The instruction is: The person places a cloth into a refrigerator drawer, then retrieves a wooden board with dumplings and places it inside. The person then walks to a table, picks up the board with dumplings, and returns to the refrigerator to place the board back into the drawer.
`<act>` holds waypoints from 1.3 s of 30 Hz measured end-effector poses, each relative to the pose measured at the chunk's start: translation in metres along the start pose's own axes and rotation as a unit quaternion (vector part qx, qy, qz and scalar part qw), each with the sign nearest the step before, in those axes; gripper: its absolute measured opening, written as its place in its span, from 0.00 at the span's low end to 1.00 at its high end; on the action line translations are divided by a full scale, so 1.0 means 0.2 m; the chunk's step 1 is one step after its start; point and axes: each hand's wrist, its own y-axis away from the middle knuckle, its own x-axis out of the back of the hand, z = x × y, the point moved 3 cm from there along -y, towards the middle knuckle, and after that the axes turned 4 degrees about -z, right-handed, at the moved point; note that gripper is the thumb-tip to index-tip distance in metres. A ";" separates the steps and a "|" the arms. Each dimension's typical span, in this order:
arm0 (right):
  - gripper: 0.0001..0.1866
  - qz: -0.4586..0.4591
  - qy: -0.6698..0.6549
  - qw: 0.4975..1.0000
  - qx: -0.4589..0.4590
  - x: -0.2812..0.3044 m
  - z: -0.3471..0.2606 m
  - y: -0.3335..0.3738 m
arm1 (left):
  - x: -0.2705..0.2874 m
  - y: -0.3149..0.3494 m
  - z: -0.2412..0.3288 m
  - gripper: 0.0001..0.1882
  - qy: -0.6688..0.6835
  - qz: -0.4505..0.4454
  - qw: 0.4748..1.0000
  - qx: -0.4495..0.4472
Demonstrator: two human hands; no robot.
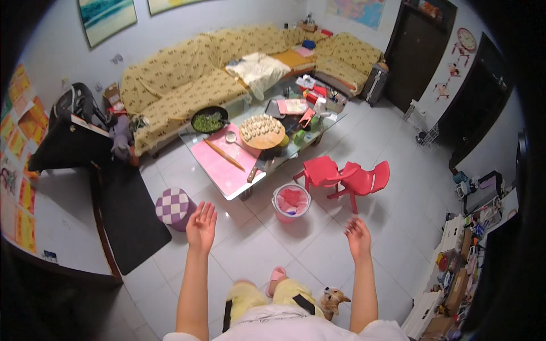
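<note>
My left hand [202, 228] is raised over the floor, palm showing, fingers stretched out, holding nothing. Apart from it on the right, my right hand [358, 240] is also up, its fingers loosely bent and slightly blurred, with nothing visible in them. Beyond both stands a glass coffee table [189, 135] with a pink mat [211, 166]. On the mat lie a wooden rolling pin [224, 156], a long-handled ladle [231, 137] and a wooden-handled knife [252, 173]. A round wooden board [263, 144] carries rows of dumplings [260, 128]. Beside it sits a dark pan [199, 129] of chopped green filling [208, 121].
A purple-and-white checked stool [183, 213] is nearest my left hand. A lined pink bucket [292, 211] and two red chairs [323, 169] stand before the table. A dog [333, 300] is by my feet. A patterned sofa [170, 79] lines the wall; loaded shelves [455, 273] stand right.
</note>
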 end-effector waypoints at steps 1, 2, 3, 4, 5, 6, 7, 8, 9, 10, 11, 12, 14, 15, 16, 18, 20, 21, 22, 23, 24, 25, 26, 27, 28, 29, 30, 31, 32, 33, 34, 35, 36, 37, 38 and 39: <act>0.12 -0.006 0.015 1.000 -0.023 -0.06 0.05 -0.17 | 0.03 -0.13 -0.02 0.24 -0.005 0.014 1.000 0.008; 0.12 -0.022 0.028 0.999 -0.040 -0.15 0.10 -0.36 | 0.02 -0.28 -0.03 0.24 -0.009 0.020 1.000 0.009; 0.13 -0.035 0.038 0.997 -0.054 -0.24 0.15 -0.53 | 0.01 -0.43 -0.03 0.23 -0.016 0.023 1.000 0.012; 0.13 -0.045 0.048 0.995 -0.069 -0.32 0.19 -0.69 | 0.00 -0.59 -0.04 0.24 -0.030 0.026 0.999 0.023; 0.13 -0.057 0.055 0.993 -0.082 -0.40 0.25 -0.84 | 0.00 -0.76 -0.03 0.25 -0.056 0.024 0.998 0.023; 0.13 -0.063 0.064 0.991 -0.095 -0.46 0.30 -1.00 | 0.01 -0.94 -0.04 0.25 -0.081 0.021 0.996 0.028; 0.13 -0.059 0.073 0.991 -0.098 -0.51 0.36 -1.16 | 0.02 -1.13 -0.05 0.25 -0.107 0.017 0.993 0.036; 0.13 -0.054 0.083 0.989 -0.106 -0.56 0.45 -1.32 | 0.06 -1.32 -0.05 0.26 -0.126 0.016 0.991 0.050; 0.13 -0.047 0.092 0.988 -0.112 -0.60 0.52 -1.48 | 0.10 -1.53 -0.07 0.26 -0.148 0.020 0.987 0.067; 0.13 -0.021 0.093 0.987 -0.132 -0.63 0.60 -1.63 | 0.14 -1.73 -0.08 0.26 -0.170 0.023 0.981 0.086; 0.13 -0.012 0.091 0.985 -0.145 -0.66 0.72 -1.78 | 0.21 -1.93 -0.08 0.27 -0.192 0.027 0.976 0.100; 0.13 0.000 0.089 0.984 -0.152 -0.67 0.82 -1.94 | 0.29 -2.16 -0.11 0.27 -0.203 0.026 0.973 0.111; 0.13 0.040 0.093 0.981 -0.169 -0.61 1.10 -2.26 | 0.49 -2.58 -0.18 0.27 -0.251 0.047 0.956 0.141; 0.13 0.062 0.093 0.979 -0.168 -0.60 1.17 -2.38 | 0.56 -2.72 -0.22 0.27 -0.271 0.061 0.947 0.162; 0.13 0.084 0.093 0.977 -0.170 -0.59 1.25 -2.50 | 0.62 -2.88 -0.27 0.27 -0.278 0.057 0.942 0.176; 0.13 0.131 0.115 0.971 -0.164 -0.59 1.39 -2.76 | 0.70 -3.17 -0.35 0.27 -0.337 0.055 0.917 0.205; 0.14 0.177 0.181 0.956 -0.150 -0.56 1.51 -2.98 | 0.81 -3.41 -0.44 0.28 -0.375 0.050 0.897 0.227; 0.14 0.198 0.214 0.946 -0.143 -0.54 1.56 -3.09 | 0.87 -3.51 -0.48 0.28 -0.390 0.057 0.891 0.227; 0.20 0.228 0.267 0.926 -0.139 -0.50 1.60 -3.17 | 0.93 -3.59 -0.52 0.28 -0.404 0.064 0.884 0.226; 0.21 0.271 0.320 0.900 -0.118 -0.46 1.63 -3.25 | 1.00 -3.67 -0.56 0.29 -0.419 0.064 0.878 0.221; 0.22 0.311 0.367 0.871 -0.097 -0.43 1.68 -3.33 | 1.09 -3.76 -0.59 0.32 -0.420 0.047 0.886 0.191; 0.23 0.348 0.414 0.838 -0.075 -0.40 1.72 -3.40 | 1.19 -3.83 -0.61 0.32 -0.421 0.066 0.883 0.198; 0.24 0.376 0.406 0.827 -0.097 -0.31 1.78 -3.43 | 1.19 -3.87 -0.66 0.32 -0.425 0.091 0.872 0.225; 0.24 0.371 0.369 0.846 -0.101 -0.24 1.82 -3.46 | 1.18 -3.90 -0.67 0.33 -0.425 0.110 0.867 0.236; 0.24 0.365 0.331 0.864 -0.104 -0.18 1.87 -3.48 | 1.23 -3.94 -0.70 0.34 -0.394 0.126 0.878 0.242; 0.24 0.358 0.293 0.879 -0.113 -0.12 1.91 -3.49 | 1.23 -3.97 -0.73 0.32 -0.359 0.132 0.886 0.264; 0.23 0.356 0.256 0.889 -0.133 -0.16 1.93 -3.50 | 1.22 -3.99 -0.74 0.30 -0.321 0.138 0.895 0.278; 0.22 0.354 0.219 0.897 -0.152 -0.19 1.93 -3.51 | 1.20 -4.01 -0.75 0.29 -0.283 0.145 0.902 0.291; 0.21 0.351 0.182 0.903 -0.168 -0.22 1.94 -3.51 | 1.19 -4.02 -0.76 0.25 -0.278 0.138 0.904 0.295; 0.20 0.354 0.137 0.912 -0.155 -0.22 1.97 -3.53 | 1.18 -4.03 -0.77 0.22 -0.272 0.132 0.905 0.299; 0.19 0.355 0.092 0.920 -0.141 -0.23 2.00 -3.54 | 1.17 -4.03 -0.78 0.19 -0.266 0.126 0.906 0.303; 0.18 0.359 0.047 0.924 -0.126 -0.23 2.00 -3.53 | 1.16 -4.03 -0.78 0.19 -0.305 0.117 0.895 0.303; 0.17 0.375 0.047 0.919 -0.109 -0.24 2.01 -3.53 | 1.14 -4.02 -0.76 0.19 -0.342 0.108 0.883 0.303; 0.16 0.391 0.048 0.914 -0.092 -0.25 2.01 -3.52 | 1.14 -4.01 -0.76 0.19 -0.379 0.098 0.869 0.302; 0.16 0.403 0.046 0.911 -0.076 -0.28 2.00 -3.54 | 1.16 -4.02 -0.75 0.20 -0.400 0.094 0.859 0.307; 0.15 0.413 0.050 0.906 -0.075 -0.33 2.00 -3.54 | 1.17 -4.02 -0.74 0.20 -0.393 0.107 0.861 0.304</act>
